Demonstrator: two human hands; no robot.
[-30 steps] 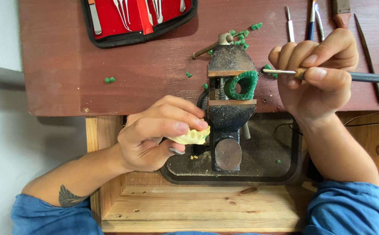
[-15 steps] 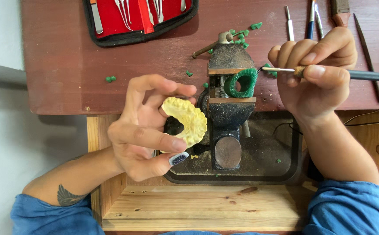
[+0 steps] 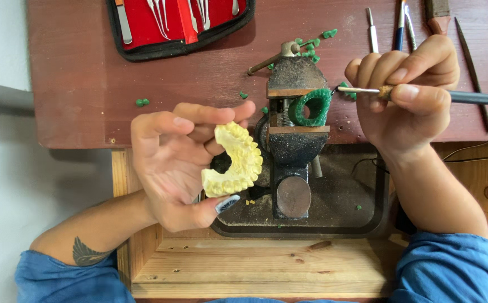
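Observation:
My left hand (image 3: 174,163) holds a pale yellow, horseshoe-shaped dental cast (image 3: 235,161) upright between thumb and fingers, just left of a small dark bench vise (image 3: 291,151). The vise jaws clamp a green wax ring (image 3: 310,106). My right hand (image 3: 409,92) grips a thin corded hand tool (image 3: 468,97) like a pen. Its metal tip points left and sits at the right edge of the green ring.
A red-lined instrument case (image 3: 179,25) lies open at the back left of the reddish wooden bench (image 3: 87,90). Files and picks (image 3: 406,25) lie at the back right. Green wax crumbs (image 3: 142,102) are scattered about. A dark tray (image 3: 362,216) sits under the vise in a wooden drawer (image 3: 266,264).
My left hand has lifted and turned the yellow cast from low beside the vise until its toothed arch faces me. My right hand and its tool have stayed at the green ring.

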